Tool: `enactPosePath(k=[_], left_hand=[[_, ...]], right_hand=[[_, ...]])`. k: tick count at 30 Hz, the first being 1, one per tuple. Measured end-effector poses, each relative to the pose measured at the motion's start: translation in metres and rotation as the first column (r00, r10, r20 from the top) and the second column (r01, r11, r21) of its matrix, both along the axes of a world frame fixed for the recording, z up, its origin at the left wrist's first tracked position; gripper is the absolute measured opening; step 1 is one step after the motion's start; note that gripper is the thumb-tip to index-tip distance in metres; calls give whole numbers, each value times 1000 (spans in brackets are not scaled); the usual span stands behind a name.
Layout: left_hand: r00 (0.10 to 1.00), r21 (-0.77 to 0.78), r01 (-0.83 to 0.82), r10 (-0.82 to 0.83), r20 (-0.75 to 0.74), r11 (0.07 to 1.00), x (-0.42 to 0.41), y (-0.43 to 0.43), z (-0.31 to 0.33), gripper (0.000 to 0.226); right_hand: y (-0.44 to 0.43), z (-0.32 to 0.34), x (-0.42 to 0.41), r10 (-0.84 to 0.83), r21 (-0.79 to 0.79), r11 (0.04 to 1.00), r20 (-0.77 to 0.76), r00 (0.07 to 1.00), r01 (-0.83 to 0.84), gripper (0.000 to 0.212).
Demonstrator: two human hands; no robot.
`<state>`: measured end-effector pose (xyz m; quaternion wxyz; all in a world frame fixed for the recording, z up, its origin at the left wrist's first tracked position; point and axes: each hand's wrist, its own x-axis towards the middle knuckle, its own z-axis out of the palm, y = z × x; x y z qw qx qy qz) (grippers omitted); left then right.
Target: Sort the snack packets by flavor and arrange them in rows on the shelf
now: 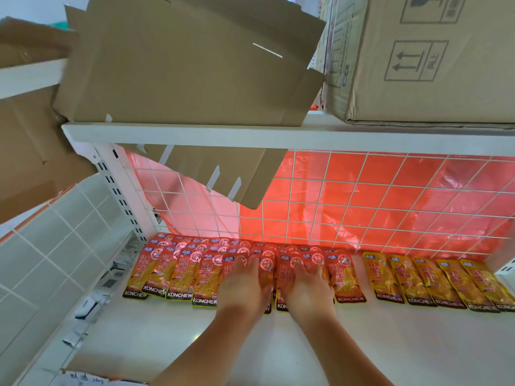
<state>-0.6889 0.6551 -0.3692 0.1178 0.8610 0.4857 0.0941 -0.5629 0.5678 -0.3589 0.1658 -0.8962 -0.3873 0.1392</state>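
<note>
Several red snack packets lie in overlapping rows on the white shelf, against the wire grid at the back. Further right, several yellow packets form one row of their own. My left hand lies flat on the red packets in the middle of the row, fingers straight. My right hand presses flat on the red packets just beside it. Both hands cover the packets under them, and neither lifts a packet.
A white wire grid with red plastic behind it backs the shelf. The upper shelf board carries a flattened cardboard sheet and a cardboard box. Pale tiles line the left.
</note>
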Motion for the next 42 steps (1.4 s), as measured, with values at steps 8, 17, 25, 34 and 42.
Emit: enactPosePath(k=[8,17,25,34,42], left_hand=[[999,33,37,-37,19,999,-4,2,-2,61],[998,84,45,-48,33,995,-2,3,-4,57],[999,106,39,-43,31,994,-1,5,-4,51],[999,119,45,-46,9,992,0,6,-2,47],[999,147,43,-44,3,988,2,6,5,53]], right_hand=[[-1,4,2,59,13,998,32,998,-59,54],[-3,-3,5,103,-5,995,44,994,-103,63],[-1,-4,9,113,-30,993,47,993,-111,69],[-1,-5,10,111,-15,994,43,993,-111,68],[-3,5,10,103,6,995,33,994,-103,58]])
